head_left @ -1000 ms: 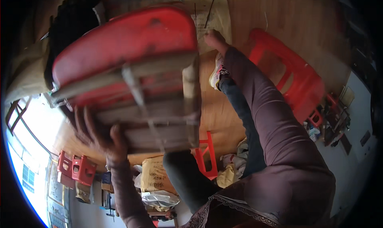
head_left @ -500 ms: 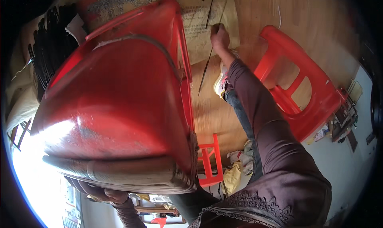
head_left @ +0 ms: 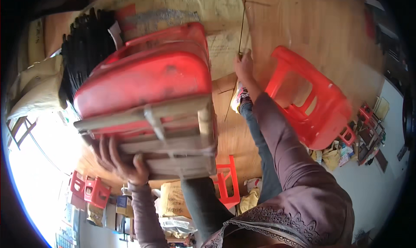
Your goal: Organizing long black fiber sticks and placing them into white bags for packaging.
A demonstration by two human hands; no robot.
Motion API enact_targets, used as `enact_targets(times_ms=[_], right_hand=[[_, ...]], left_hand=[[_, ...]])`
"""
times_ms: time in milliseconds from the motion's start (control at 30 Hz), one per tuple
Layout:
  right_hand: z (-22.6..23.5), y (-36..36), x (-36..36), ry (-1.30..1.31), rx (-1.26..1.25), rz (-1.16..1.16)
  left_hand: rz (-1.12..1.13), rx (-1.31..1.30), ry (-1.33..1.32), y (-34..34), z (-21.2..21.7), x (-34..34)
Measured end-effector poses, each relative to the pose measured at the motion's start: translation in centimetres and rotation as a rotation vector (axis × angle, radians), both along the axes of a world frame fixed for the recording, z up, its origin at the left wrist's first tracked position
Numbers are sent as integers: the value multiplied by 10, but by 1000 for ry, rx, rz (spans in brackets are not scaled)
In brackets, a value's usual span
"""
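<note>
My left hand (head_left: 119, 161) grips from below a red plastic chair (head_left: 147, 81) with pale wooden slats (head_left: 173, 137) tied across its base. I hold it up close to the camera at centre left, and it hides the floor behind it. My right hand (head_left: 245, 66) reaches out to the upper middle. Its fingers are closed on a thin dark rod (head_left: 242, 29) that runs up across a cardboard sheet (head_left: 216, 9) on the wooden floor.
A second red plastic chair (head_left: 312, 105) lies tipped on the floor at right. Small red stools (head_left: 225, 185) (head_left: 89, 189) stand lower down. A black bundle (head_left: 86, 53) and pale sacks (head_left: 30, 87) lie at upper left. Clutter (head_left: 355, 139) lines the right edge.
The red chair in my left hand has swung: its red shell filled the view half a second ago, and now its slatted base faces me again. My right hand stays on the rod.
</note>
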State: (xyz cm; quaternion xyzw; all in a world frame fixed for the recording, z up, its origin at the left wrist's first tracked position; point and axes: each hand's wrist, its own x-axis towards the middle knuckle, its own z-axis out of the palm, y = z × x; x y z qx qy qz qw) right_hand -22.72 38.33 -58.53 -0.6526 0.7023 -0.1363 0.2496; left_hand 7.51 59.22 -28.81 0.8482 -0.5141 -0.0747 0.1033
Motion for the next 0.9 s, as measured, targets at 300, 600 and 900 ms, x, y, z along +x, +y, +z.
enact_targets(times_ms=[300, 600, 900], right_hand=[[345, 9, 14, -880, 372, -459], [653, 60, -21, -1514, 454, -18], [828, 95, -35, -1049, -183, -25]], left_hand=[[78, 181, -93, 7, 47, 0], [66, -239, 617, 51, 126, -19], [689, 361, 1433, 270, 134, -18]])
